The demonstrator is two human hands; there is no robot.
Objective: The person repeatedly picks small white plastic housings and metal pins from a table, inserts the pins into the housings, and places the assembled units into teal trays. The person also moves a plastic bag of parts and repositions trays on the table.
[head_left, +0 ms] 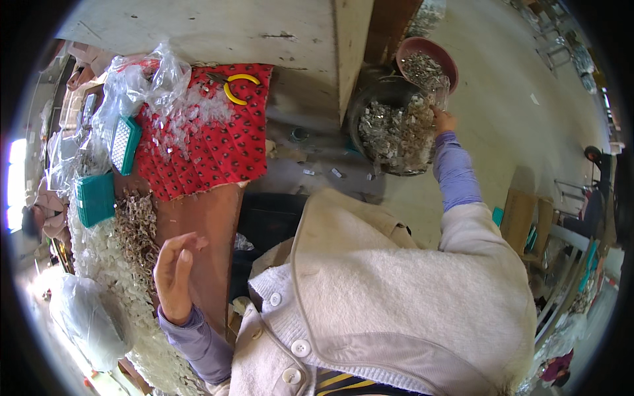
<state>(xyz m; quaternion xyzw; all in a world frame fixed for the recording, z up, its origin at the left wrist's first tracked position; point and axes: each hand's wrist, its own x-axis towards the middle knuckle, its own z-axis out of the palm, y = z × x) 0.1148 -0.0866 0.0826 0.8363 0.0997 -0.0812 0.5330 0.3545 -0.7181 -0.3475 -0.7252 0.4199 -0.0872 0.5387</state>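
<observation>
My right hand [444, 121] reaches out to the right and grips a clear plastic cup [440, 90] at the far rim of a large dark basin [354, 112] heaped with small silvery metal pieces [396, 135]. Just behind the basin stands a reddish bowl [448, 59] holding more metal pieces. My left hand [174, 274] hovers open, fingers spread and raised, over the brown table [205, 224], beside a strip of brownish linked parts [137, 228]. It holds nothing.
A red patterned cloth [218, 152] carries white plastic bits and yellow-handled pliers [236, 86]. Two green trays [96, 198] [125, 143], clear plastic bags [142, 82] and a heap of white pieces [105, 264] line the left. Another person's hand [47, 204] is at the far left.
</observation>
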